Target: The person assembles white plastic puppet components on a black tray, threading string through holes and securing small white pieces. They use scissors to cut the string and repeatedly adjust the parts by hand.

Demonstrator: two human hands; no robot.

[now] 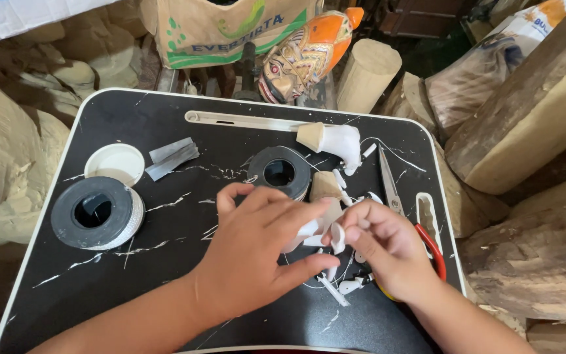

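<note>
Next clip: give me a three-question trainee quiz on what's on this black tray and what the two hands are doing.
1. True or false: the scissors lie to the right of the right hand.
2. How many dark tape rolls sit on the black tray?
3. What do both hands pinch between them: A) a white strip, B) the painted mask, C) the round white lid?

Key
1. True; the blades point up the tray and the red handle shows beside the wrist.
2. Two: one at the left, one at the centre just above the left hand.
3. A, the white strip; the mask and lid lie untouched.
</note>
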